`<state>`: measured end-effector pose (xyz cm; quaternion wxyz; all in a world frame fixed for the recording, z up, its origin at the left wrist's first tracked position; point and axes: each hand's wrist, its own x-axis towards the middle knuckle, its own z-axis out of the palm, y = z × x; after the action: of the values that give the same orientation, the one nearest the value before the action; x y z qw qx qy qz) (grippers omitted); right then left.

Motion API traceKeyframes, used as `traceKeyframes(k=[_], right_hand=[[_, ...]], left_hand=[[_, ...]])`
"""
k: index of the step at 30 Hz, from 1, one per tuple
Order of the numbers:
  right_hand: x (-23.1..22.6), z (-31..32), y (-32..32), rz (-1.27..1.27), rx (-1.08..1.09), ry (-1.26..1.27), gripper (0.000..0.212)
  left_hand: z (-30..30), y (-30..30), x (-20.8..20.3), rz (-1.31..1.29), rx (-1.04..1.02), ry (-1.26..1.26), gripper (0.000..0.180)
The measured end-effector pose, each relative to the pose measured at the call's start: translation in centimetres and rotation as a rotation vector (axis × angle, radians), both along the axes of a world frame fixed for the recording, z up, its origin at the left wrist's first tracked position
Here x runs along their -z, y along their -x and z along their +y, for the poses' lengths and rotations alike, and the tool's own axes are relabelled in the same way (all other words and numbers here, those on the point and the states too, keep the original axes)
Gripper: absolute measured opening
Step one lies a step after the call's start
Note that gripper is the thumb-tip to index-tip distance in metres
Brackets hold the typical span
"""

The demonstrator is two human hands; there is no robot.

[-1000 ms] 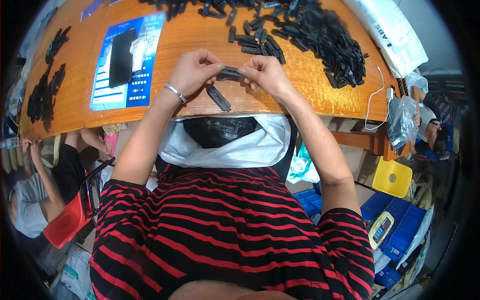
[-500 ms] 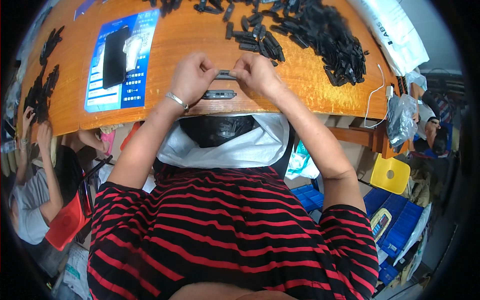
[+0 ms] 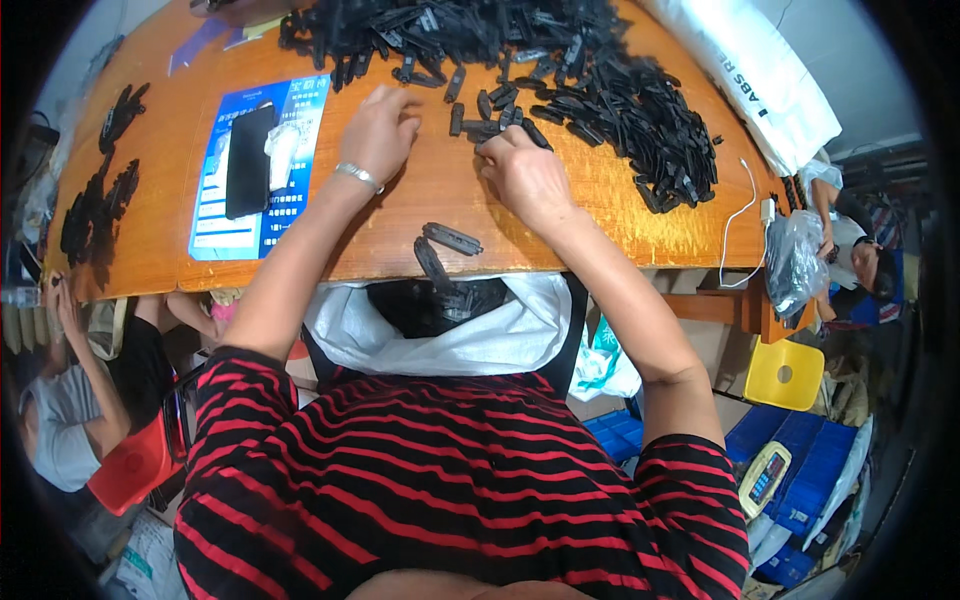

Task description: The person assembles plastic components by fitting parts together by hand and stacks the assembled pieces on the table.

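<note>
**Has drawn left hand (image 3: 382,132) and right hand (image 3: 525,172) apart since half a second ago, farther from the counter's (image 3: 590,235) near edge**

Holds the left hand released above the wood, fingers loosely bent, with nothing visible in it. Reaches with the right hand to the loose black pieces (image 3: 480,128), fingertips right at them; cannot tell of any grasp there. Has, closer to the body, a long black part (image 3: 452,238) slanted on the counter near the edge, and just beside it a tilted black part (image 3: 432,265) crossing that edge toward the open white sack (image 3: 410,352). Faces a large black heap (image 3: 440,35) at the far side, spreading rightward. Has, to the left, a dark phone (image 3: 250,160) on a blue-and-white sheet (image 3: 222,243); farther left, a smaller dark pile (image 3: 98,215) near a seated co-worker (image 3: 65,420). Has a yellow stool (image 3: 785,375) off to the right.
</note>
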<state>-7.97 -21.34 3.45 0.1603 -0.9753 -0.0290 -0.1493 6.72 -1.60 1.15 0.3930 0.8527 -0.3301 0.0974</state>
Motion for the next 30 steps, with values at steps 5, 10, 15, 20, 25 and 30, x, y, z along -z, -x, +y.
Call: traceKeyframes(k=[5,10,15,20,25,30], right_hand=[[0.7,0.3,-2.7,0.191,-0.028,0.235,0.017],[-0.5,0.9,-1.8,0.062,-0.076,-0.086,0.017],[1.5,3.0,-0.3,-0.025,-0.057,-0.409,0.011],[2.0,3.4,0.5,-0.008,-0.085,-0.291,0.012],[1.5,3.1,0.5,0.015,-0.083,-0.287,0.013],[0.7,2.2,-0.9,-0.233,0.023,-0.256,0.015]], left_hand=[[-2.6,-5.0,1.3,-0.349,-0.008,-0.187,0.023],[-2.9,-6.8,2.3,-0.293,-0.032,-0.267,0.027],[-2.5,-6.7,1.3,-0.173,-0.084,-0.327,0.036],[-2.5,-6.5,0.4,-0.231,-0.080,-0.393,0.036],[-3.0,-6.2,-0.6,-0.277,-0.052,-0.469,0.024],[-1.9,-6.2,-0.1,-0.306,0.078,-0.254,0.021]])
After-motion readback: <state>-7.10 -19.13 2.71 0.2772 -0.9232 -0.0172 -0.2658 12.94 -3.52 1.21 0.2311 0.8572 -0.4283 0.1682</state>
